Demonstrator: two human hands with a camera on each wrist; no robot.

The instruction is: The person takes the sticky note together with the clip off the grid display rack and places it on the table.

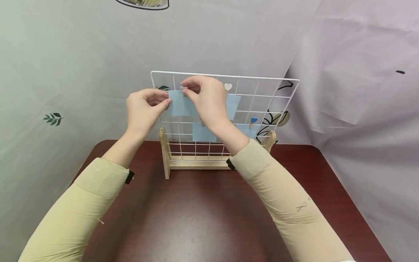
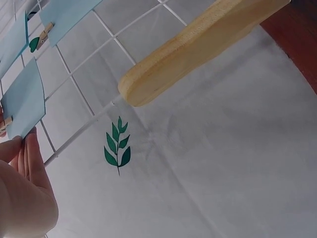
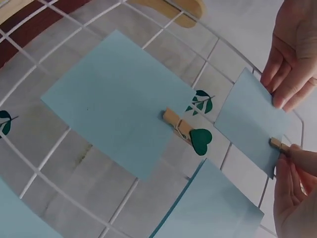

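My left hand [image 1: 140, 109] pinches the left edge of a light blue paper [image 1: 178, 103] at the upper left of a white wire grid [image 1: 262, 78]. On that paper's top edge my right hand [image 1: 209, 102] pinches a small wooden clothespin [image 3: 280, 145] with a white heart. In the right wrist view the clothespin's jaws overlap the paper. A second upper paper [image 1: 233, 105] hangs to the right under a white heart clip [image 1: 228, 87], partly behind my right hand. Lower down hang another blue paper [image 1: 203, 133] and one with a blue heart clip [image 1: 253, 120].
The grid stands in a wooden base [image 1: 196, 163] with upright side posts [image 1: 164, 153] on a dark red table [image 1: 193, 211]. Behind it hangs a pale cloth [image 1: 98, 72] printed with leaves. A green heart clip [image 3: 200, 141] holds one lower paper.
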